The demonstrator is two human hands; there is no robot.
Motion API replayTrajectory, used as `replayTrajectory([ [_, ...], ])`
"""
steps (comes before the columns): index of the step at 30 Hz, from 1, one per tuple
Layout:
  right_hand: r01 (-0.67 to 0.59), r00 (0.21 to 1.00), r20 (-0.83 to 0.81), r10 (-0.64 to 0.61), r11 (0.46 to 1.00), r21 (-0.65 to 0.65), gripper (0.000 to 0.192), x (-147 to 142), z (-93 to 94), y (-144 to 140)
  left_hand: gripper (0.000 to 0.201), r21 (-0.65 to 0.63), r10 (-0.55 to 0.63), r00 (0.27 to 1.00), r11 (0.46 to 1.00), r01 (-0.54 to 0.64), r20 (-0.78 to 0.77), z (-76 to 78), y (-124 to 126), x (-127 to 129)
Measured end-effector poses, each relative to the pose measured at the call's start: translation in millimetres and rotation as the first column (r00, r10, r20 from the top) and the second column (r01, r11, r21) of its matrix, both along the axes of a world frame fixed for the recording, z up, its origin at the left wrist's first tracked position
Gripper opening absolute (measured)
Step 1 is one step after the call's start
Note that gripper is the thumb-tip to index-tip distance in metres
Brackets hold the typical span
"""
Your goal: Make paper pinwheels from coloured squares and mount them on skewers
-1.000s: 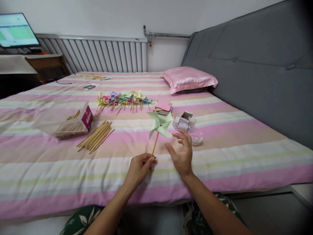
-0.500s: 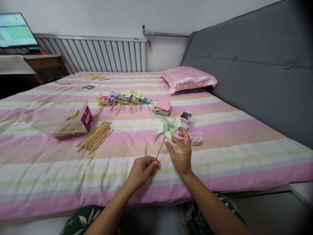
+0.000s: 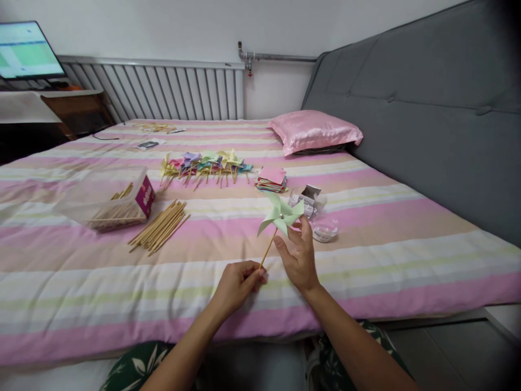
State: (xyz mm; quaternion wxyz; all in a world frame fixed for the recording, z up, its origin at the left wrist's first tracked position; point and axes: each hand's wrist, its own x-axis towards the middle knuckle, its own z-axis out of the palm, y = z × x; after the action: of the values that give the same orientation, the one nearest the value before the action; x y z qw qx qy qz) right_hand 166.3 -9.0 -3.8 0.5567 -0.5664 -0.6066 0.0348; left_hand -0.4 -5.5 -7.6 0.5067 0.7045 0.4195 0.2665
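My left hand [image 3: 238,282] pinches the bottom of the stick, fingers closed on it, holding a green pinwheel [image 3: 280,215] up over the near edge of the bed [image 3: 366,255]. My right hand [image 3: 299,258] is open, fingertips touching a blade, not gripping. This pinwheel looks assembled: blades folded, pin at the centre, stick on.

Done so far, judging by the bed: a row of finished pinwheels [image 3: 205,165] toward the far side. Left: a stack of paper squares [image 3: 271,179] beside them, a loose bundle of sticks [image 3: 160,227] in the middle-left, more sticks in the clear box [image 3: 108,201] toward the left edge. So plenty still to make, I'd say.

Just past my right hand sit a small clear dish [image 3: 324,231] and a small packet [image 3: 307,200], probably pins, too small to tell.

Bed has a pink-and-pale striped sheet, pink pillow [image 3: 315,132] at the far right corner against a grey headboard [image 3: 427,119]. Radiator [image 3: 163,89] on the far wall, monitor [image 3: 26,50] at the far left.
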Motion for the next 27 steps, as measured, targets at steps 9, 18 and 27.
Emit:
replayTrajectory([
  [9,0.091,0.984,-0.164,-0.074,0.991,0.101,0.022,4,7.4,-2,0.032,-0.037,0.096,0.994,0.995,-0.095,0.044,-4.3,7,-3],
  [18,0.115,0.97,-0.232,-0.079,0.982,0.148,0.038,14,10.3,0,0.031,0.373,0.379,0.885,0.889,-0.267,-0.27,6.9,28,-38],
  [27,-0.19,0.919,-0.369,0.138,0.976,-0.11,0.034,6,6.9,0,0.03,0.531,0.434,0.822,0.824,-0.197,-0.368,8.2,34,-50],
])
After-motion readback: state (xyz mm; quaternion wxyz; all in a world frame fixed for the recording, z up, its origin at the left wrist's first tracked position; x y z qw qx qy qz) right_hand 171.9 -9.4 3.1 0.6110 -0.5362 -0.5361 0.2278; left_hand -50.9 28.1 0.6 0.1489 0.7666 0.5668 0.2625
